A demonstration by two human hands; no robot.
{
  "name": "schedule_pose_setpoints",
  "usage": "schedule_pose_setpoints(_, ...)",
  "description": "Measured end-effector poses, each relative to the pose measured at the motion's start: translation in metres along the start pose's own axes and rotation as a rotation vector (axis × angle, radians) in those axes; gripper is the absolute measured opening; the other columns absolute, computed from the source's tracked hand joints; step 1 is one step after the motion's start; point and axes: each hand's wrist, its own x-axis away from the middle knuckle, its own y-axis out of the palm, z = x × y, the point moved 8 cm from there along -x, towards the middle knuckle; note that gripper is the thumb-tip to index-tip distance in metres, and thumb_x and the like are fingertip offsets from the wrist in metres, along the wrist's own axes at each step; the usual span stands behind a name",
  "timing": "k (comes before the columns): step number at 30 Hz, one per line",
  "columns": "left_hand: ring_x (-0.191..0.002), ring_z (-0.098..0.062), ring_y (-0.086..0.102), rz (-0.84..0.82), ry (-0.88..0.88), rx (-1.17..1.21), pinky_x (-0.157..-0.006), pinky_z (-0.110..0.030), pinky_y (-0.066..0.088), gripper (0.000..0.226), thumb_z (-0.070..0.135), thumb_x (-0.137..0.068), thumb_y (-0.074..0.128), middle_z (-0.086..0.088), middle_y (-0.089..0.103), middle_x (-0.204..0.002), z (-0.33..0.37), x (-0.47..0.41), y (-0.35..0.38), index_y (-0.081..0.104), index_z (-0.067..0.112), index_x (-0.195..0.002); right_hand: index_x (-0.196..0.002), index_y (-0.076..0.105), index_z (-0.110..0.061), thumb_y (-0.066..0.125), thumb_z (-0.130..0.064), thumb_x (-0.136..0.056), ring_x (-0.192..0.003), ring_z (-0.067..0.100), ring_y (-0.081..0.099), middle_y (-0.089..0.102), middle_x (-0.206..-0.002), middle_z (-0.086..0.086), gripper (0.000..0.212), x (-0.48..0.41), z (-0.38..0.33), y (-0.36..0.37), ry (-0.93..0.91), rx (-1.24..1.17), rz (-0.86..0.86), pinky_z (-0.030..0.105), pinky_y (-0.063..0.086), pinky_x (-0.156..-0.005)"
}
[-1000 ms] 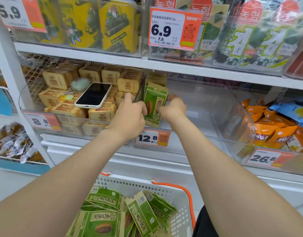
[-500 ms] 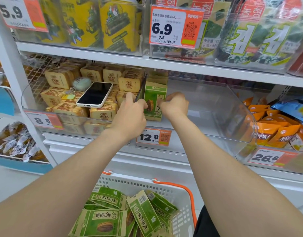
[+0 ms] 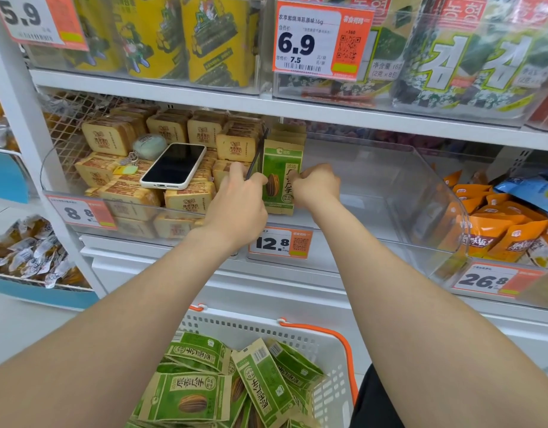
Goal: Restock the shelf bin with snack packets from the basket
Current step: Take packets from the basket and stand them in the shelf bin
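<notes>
A green sunflower-seed packet [image 3: 282,177] stands upright at the left end of the clear shelf bin [image 3: 390,193], with more packets of the same kind behind it. My left hand [image 3: 238,205] grips its left edge, beside the dark bin divider. My right hand [image 3: 316,186] pinches its right edge with curled fingers. Below, a white basket [image 3: 331,384] with orange handles holds several more green packets [image 3: 192,396].
A phone [image 3: 173,165] and a keyring lie on tan snack packs [image 3: 118,186] in the bin to the left. Orange packets [image 3: 495,233] fill the bin on the right. The 12.8 price tag [image 3: 280,242] hangs under my hands. Seaweed packs line the shelf above.
Both hands have pushed the green packet deeper into the bin and set it more upright against the row behind it.
</notes>
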Motion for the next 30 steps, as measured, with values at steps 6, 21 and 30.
schedule_pose_setpoints(6, -0.129, -0.041, 0.045, -0.007, -0.005, -0.001, -0.102, -0.058, 0.050, 0.047, 0.005, -0.101, 0.047, -0.016, 0.035, -0.144, 0.000, 0.001, 0.000, 0.055, 0.013, -0.146, -0.103, 0.062, -0.011, 0.066, -0.051, -0.094, -0.095, 0.033, 0.071, 0.071, -0.102, 0.010, 0.041, 0.005, 0.004, 0.004, 0.043, 0.059, -0.048, 0.041, 0.061, -0.082)
schedule_pose_setpoints(21, -0.105, -0.028, 0.048, 0.512, 0.192, 0.042, -0.085, -0.041, 0.042, 0.015, 0.006, -0.087, 0.058, -0.009, 0.053, -0.115, 0.029, 0.042, -0.041, 0.068, 0.013, -0.096, -0.100, 0.072, -0.012, 0.051, -0.019, -0.097, -0.091, 0.035, 0.065, 0.071, -0.098, 0.012, 0.022, 0.071, -0.028, -0.030, -0.403, 0.334, -0.029, 0.042, 0.058, -0.075)
schedule_pose_setpoints(30, -0.066, -0.032, 0.057, 0.072, 0.455, -0.077, -0.053, -0.039, 0.046, 0.010, 0.028, -0.084, 0.054, -0.002, 0.058, -0.073, 0.029, 0.105, 0.032, 0.047, 0.023, -0.078, -0.109, 0.067, -0.023, 0.052, -0.020, -0.090, -0.089, 0.039, 0.062, 0.068, -0.097, 0.011, 0.025, 0.174, -0.029, -0.051, -0.567, 0.538, -0.146, 0.038, 0.047, -0.068)
